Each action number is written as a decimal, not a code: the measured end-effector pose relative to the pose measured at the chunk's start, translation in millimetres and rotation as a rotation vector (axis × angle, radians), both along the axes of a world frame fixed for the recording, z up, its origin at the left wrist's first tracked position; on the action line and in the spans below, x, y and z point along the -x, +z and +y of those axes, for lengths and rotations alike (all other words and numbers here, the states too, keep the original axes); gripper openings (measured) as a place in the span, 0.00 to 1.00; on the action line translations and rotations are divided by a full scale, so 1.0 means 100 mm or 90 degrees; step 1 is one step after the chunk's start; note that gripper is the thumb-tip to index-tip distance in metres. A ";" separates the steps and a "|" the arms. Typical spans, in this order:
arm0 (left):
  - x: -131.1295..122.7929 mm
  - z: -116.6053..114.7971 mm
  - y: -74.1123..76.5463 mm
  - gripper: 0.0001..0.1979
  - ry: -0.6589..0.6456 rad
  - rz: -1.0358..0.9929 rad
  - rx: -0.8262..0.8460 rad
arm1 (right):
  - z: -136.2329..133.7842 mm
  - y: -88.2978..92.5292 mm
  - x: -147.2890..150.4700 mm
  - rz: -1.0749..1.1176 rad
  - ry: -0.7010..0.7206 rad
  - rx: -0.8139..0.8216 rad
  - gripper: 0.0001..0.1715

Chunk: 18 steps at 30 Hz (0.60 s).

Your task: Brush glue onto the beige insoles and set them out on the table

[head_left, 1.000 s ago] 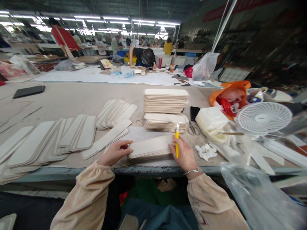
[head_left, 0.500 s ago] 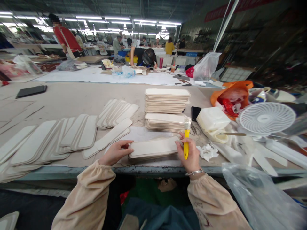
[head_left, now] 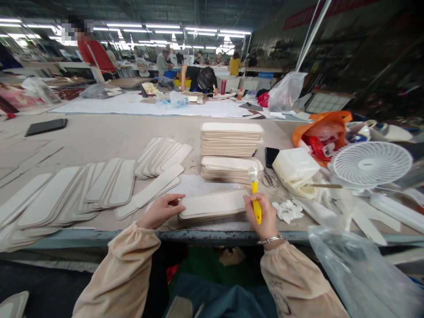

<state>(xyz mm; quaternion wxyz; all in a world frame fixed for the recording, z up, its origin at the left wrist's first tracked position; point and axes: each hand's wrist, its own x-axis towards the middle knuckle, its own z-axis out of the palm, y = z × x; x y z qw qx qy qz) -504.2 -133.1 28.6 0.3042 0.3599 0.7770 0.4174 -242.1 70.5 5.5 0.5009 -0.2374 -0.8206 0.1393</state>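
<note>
In front of me lies a low stack of white rounded-end panels [head_left: 215, 204] on a sheet of paper. My left hand [head_left: 161, 210] pinches the left end of the top panel between thumb and fingers. Around a yellow-handled paintbrush [head_left: 256, 201] my right hand [head_left: 262, 215] is closed, bristles pointing up, while its fingertips also touch the panel's right end. The bristles look coated with something white. Just beyond stand two neat piles of similar panels, a nearer pile [head_left: 228, 170] and a taller one [head_left: 232, 140].
Fanned panels [head_left: 111, 183] spread across the left. To the right are scissors [head_left: 270, 180], a black phone [head_left: 271, 155], a white plastic container [head_left: 296, 163], crumpled tissue [head_left: 287, 212], a white fan [head_left: 371, 164] and an orange bag [head_left: 319, 132]. A person [head_left: 200, 79] bends over the table opposite.
The paintbrush in my right hand has tilted, its bristle end swinging left and slightly down. Both hands stay at the panel's ends. The whole view has shifted slightly.
</note>
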 end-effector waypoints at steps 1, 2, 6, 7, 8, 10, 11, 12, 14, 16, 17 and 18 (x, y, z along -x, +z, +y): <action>0.00 0.00 0.01 0.31 0.001 0.000 0.000 | 0.00 0.00 0.00 -0.003 -0.003 -0.003 0.05; -0.01 0.00 0.02 0.31 0.001 -0.002 0.001 | 0.00 0.00 0.00 -0.005 -0.004 -0.006 0.05; -0.03 0.01 0.05 0.31 0.007 -0.002 0.002 | 0.00 0.00 -0.01 -0.009 -0.005 -0.014 0.06; -0.03 0.01 0.06 0.31 0.008 0.000 0.004 | 0.00 0.00 -0.01 -0.011 -0.006 -0.014 0.06; -0.03 0.01 0.07 0.31 0.009 0.002 0.006 | 0.00 0.00 -0.01 -0.015 -0.008 -0.014 0.07; -0.03 0.01 0.07 0.31 0.009 0.005 0.011 | 0.01 0.00 -0.01 -0.021 -0.013 -0.014 0.07; -0.03 0.01 0.07 0.31 0.009 0.005 0.012 | 0.01 0.00 -0.01 -0.022 -0.014 -0.016 0.07; -0.03 0.01 0.07 0.31 0.009 0.006 0.011 | 0.00 0.01 -0.01 -0.023 -0.015 -0.019 0.07; -0.03 0.01 0.05 0.31 0.009 0.009 0.006 | 0.00 0.02 -0.01 -0.021 -0.012 -0.028 0.06; -0.03 0.00 0.04 0.31 0.009 0.012 -0.002 | 0.00 0.02 -0.01 -0.024 -0.011 -0.031 0.06; -0.03 0.00 0.03 0.31 0.008 0.014 -0.006 | 0.00 0.02 -0.01 -0.026 -0.013 -0.031 0.07; -0.03 0.00 0.02 0.30 0.006 0.016 -0.008 | 0.00 0.02 -0.01 -0.030 -0.015 -0.030 0.07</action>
